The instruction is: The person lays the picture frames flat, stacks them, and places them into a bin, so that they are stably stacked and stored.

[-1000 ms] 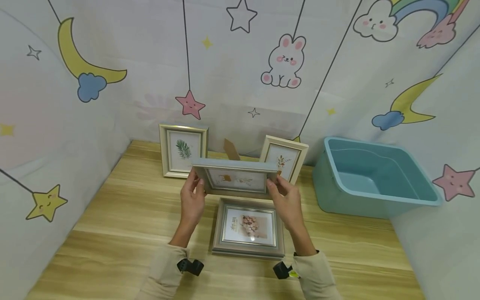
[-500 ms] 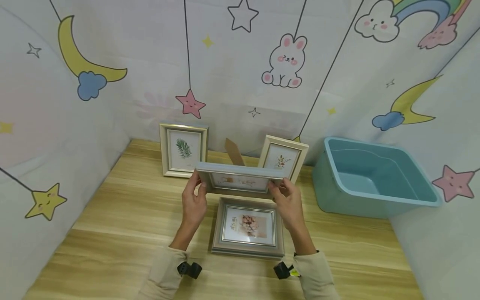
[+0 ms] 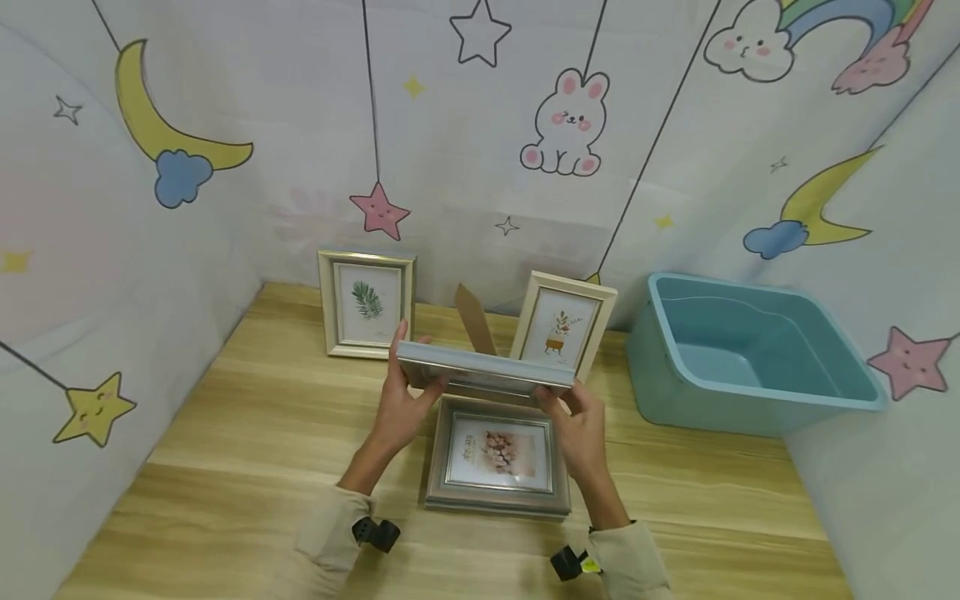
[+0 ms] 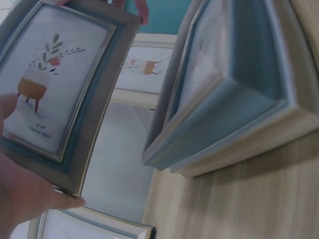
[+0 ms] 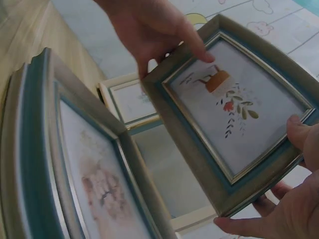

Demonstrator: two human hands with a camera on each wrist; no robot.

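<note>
Both hands hold a blue-grey picture frame point(image 3: 483, 372) in the air, tipped almost flat, with its brown back stand point(image 3: 477, 320) sticking up. Its picture, a plant on a stool point(image 4: 37, 82), faces down towards the wrists. My left hand point(image 3: 403, 393) grips the frame's left end, thumb on the top edge. My right hand point(image 3: 576, 410) grips the right end point(image 5: 279, 164). Directly below, a second blue-grey frame point(image 3: 497, 454) with a flower picture lies flat on the wooden table point(image 3: 225, 433).
Two cream frames stand against the back wall, one with a leaf point(image 3: 366, 304) on the left and one with a potted plant point(image 3: 562, 321) on the right. An empty blue tub point(image 3: 742, 354) sits at the table's right. Printed cloth walls close in three sides.
The held frame has tipped from facing me to nearly flat, so only its top edge shows in the head view. The left thumb has shifted onto that edge.
</note>
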